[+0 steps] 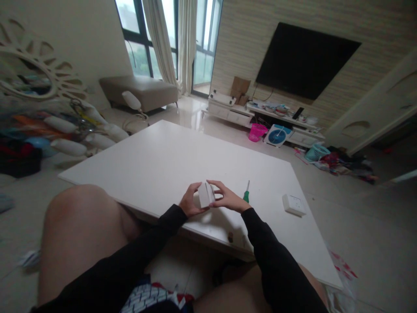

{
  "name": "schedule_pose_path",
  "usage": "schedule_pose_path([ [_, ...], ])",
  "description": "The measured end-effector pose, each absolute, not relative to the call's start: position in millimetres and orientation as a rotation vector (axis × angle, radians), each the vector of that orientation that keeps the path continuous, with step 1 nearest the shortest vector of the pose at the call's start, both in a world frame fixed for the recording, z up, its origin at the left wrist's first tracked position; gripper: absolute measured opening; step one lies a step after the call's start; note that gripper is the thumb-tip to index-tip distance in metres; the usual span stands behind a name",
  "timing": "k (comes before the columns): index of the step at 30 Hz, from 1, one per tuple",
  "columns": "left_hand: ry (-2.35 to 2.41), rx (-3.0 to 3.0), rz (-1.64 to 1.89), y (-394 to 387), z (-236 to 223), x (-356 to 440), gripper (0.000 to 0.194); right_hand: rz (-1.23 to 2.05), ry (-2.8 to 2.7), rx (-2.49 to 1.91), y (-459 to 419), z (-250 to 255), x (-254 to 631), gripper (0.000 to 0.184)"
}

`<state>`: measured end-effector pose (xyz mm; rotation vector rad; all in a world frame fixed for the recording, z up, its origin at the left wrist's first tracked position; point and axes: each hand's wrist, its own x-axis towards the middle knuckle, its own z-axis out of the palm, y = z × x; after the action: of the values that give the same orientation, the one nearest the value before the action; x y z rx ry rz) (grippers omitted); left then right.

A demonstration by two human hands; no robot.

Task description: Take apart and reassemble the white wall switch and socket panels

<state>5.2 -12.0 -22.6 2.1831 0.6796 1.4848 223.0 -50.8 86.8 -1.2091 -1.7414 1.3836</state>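
Observation:
Between my two hands, just above the near edge of the white table (156, 161), is a small white box-shaped piece (204, 195), much like a wall socket box. My left hand (190, 201) grips its left side and underside. On the right, the fingers and thumb of my right hand (226, 197) pinch its other side. A screwdriver (246, 193) with a green handle lies on the table just beyond my right wrist. Farther right sits a white wall socket (294, 204) on its box. Near the table's front edge is a small dark object (230, 237), too small to name.
Past the table stand a low TV cabinet (224, 114), a pink basket (257, 132) and a blue-and-white fan (277, 135). A lamp with white shades (97, 141) lies left of the table. My bare knee (84, 226) is close to the table's left front edge.

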Motion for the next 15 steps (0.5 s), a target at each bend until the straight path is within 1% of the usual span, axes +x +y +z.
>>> schedule_pose_path([
  [2,0.617,2.283,1.517,-11.4,-24.4,6.4,0.103,1.356,-1.719,-1.281,-50.9,86.0,222.5,0.093],
  [4,0.525,2.358,1.530,-11.0,-25.9,7.4,0.105,1.313,-1.707,-1.354,-50.7,84.3,221.6,0.095],
  [7,0.419,2.407,1.538,-10.7,-27.4,8.7,0.101,1.247,-1.705,-1.407,-50.6,82.7,219.6,0.098],
  [11,0.385,2.398,1.588,-10.6,-26.9,10.6,0.097,1.176,-1.714,-1.391,-50.7,83.0,216.3,0.088],
  [15,0.407,2.351,1.612,-11.4,-25.0,12.8,0.095,1.035,-1.709,-1.392,-50.7,81.9,214.3,0.081],
])
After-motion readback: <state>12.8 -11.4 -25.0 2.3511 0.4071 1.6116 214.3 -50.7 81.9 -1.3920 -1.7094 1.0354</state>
